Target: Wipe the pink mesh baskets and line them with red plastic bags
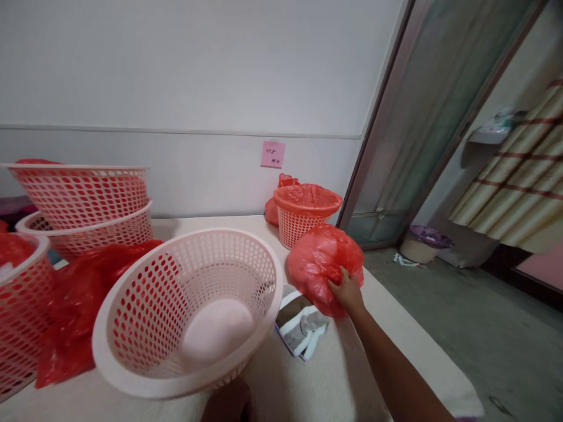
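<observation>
Right hand [348, 291] gripping red plastic bag [314, 261], just in front of red-lined basket [299, 230] and beside striped cloth [303, 328]; left hand [227, 401] mostly hidden under tilted pink basket [220, 261], grip can't be told.

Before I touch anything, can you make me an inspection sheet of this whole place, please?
Surface: pale covering, partly hidden by things on it.
Job's things: pink basket, its open top tilted towards the camera; puffed red bag to its right.
Clutter: stacked baskets and crumpled red plastic at left; grey-and-white cloth near the bag; red-lined basket behind it.
Hands: right hand seems to grip the bag; left hand cannot be made out.
Cables: nothing seen for certain.
Surroundings: white wall, pink note, curtain, bin.
</observation>
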Motion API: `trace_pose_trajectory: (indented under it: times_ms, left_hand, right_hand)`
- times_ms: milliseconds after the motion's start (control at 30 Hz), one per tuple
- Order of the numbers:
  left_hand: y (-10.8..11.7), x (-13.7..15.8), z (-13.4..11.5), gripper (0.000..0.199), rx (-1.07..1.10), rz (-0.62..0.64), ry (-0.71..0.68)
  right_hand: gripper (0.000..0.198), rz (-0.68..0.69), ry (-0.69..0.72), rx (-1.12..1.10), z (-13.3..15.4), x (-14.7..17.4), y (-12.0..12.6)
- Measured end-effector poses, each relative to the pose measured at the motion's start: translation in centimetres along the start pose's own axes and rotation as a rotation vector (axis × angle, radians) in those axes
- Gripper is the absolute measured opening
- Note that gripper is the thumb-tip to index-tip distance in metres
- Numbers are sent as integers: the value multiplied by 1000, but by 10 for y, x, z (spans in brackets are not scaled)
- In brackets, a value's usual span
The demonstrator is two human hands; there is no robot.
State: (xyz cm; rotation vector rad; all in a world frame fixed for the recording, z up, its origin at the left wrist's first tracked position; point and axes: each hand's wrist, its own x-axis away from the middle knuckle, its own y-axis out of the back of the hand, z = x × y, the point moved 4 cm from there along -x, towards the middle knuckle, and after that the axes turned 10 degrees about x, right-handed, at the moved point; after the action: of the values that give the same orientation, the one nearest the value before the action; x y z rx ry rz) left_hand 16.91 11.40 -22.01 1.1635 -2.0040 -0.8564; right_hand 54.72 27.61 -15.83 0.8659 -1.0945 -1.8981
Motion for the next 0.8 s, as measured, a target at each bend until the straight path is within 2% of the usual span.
trace_pose_trajectory:
  times_ms: [200, 400, 500, 633, 800]
  left_hand:
    - [6, 0, -7, 10, -27, 17, -6]
    - [8, 6, -9, 14, -38, -23, -39]
    - [9, 10, -11, 15, -31, -66, -72]
    - [12, 15, -15, 14, -17, -128, -101]
    - [17, 23, -21, 13, -5, -178, -146]
  right_hand:
    - [78, 22, -15, -5, 13, -15, -10]
    - [81, 18, 46, -64, 3, -4, 7]
    - [78, -34, 71, -114, -6, 15, 23]
    - [68, -133, 39, -202, -18, 56, 44]
    - [55, -193, 8, -287, -31, 116, 46]
